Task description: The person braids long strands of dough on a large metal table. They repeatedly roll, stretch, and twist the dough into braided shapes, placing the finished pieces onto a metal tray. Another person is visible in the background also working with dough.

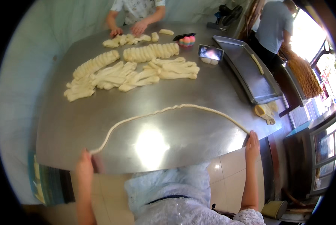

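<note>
A long thin rope of twisted dough (pixel 170 108) arches over the metal table (pixel 100 112) between my two hands. My left hand (pixel 85 163), somewhat blurred, is at its left end by the table's near edge. The right end meets the fingers of my right hand (pixel 253 142) at the near right edge. Whether each hand is closed on the dough or pressing it is hard to see at the left; the right hand's fingers lie over the end. Beyond the rope lie thick dough strips (pixel 114 74) in a heap, with two rows of stacked dough pieces (pixel 151 52) behind them.
Across the table a person's hands (pixel 139 28) touch dough lumps. Two phones (pixel 211 52) lean on stands near a metal tray (pixel 252 97) holding one short dough twist (pixel 257 64). A glove (pixel 266 114) lies at the right edge. Another person (pixel 274 26) stands by a pile of brown sticks (pixel 305 74).
</note>
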Demonstrator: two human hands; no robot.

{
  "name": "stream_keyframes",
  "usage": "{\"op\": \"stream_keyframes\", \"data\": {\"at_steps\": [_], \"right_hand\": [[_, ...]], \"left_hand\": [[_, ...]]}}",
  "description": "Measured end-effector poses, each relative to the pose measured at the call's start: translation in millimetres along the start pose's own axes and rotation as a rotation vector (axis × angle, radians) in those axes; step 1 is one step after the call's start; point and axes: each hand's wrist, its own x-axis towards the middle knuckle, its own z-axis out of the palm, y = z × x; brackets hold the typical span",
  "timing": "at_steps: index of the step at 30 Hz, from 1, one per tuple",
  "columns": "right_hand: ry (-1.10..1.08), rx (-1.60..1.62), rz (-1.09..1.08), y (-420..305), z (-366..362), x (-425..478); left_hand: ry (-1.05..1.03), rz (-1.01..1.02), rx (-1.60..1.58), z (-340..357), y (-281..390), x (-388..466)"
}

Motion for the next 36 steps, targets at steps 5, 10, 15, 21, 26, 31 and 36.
{"op": "stream_keyframes", "data": {"at_steps": [5,10,15,21,26,31,36], "right_hand": [[-0.066,-0.033,0.007,16.3,11.1,35.9],[-0.091,-0.133,0.001,20.1,10.9,-12.6],[-0.086,-0.441,0.226,99.0,54.1,51.6],[-0.011,-0.365,0.15,96.9,52.8,52.8],[0.002,-0.023,-0.069,55.9,-2.5,10.8],[-0.141,0.161,0.013,134.6,-49.9,69.1],[-0.006,0.149,-0.044,173.4,-107.7,170.9]], "left_hand": [[0.476,0.23,0.005,8.8,-71.0,103.4],[0.815,0.46,0.137,66.8,-62.1,70.4],[0.779,0.465,0.167,2.4,-54.4,131.9],[0.832,0.425,0.289,45.0,-69.2,112.8],[0.445,0.52,0.143,56.0,-83.4,-9.0],[0.31,0.243,0.245,-57.9,-169.4,54.4],[0.813,0.415,-0.153,-191.1,-256.0,151.7]]}}
